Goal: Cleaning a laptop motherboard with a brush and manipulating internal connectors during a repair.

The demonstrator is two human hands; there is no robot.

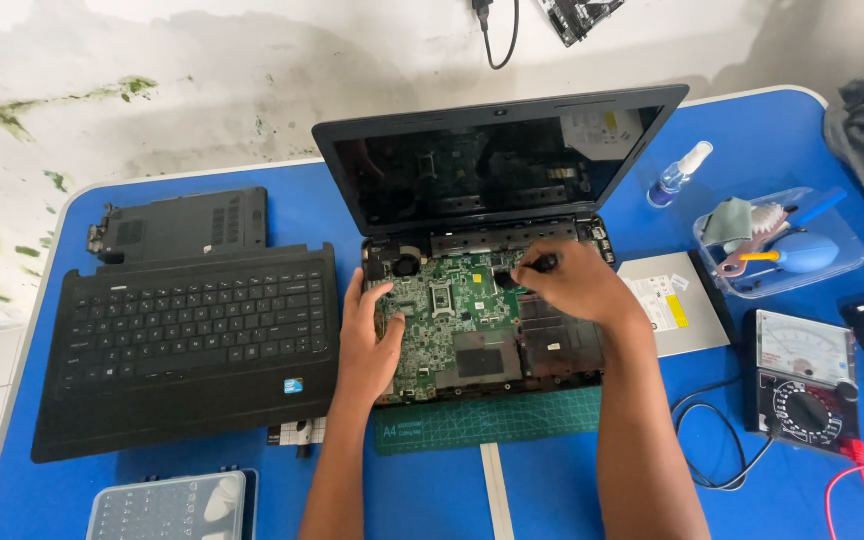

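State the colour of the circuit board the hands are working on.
Green, with silver and black parts; the board shows best in the head view.

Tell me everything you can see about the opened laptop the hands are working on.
The laptop is black, its keyboard cover removed, so the green circuit board lies bare. Its dark, unlit screen stands tilted back. The base sits partly on a green cutting mat on the blue table. The left hand rests on the board's left edge; the right hand holds a black-handled tool to the board.
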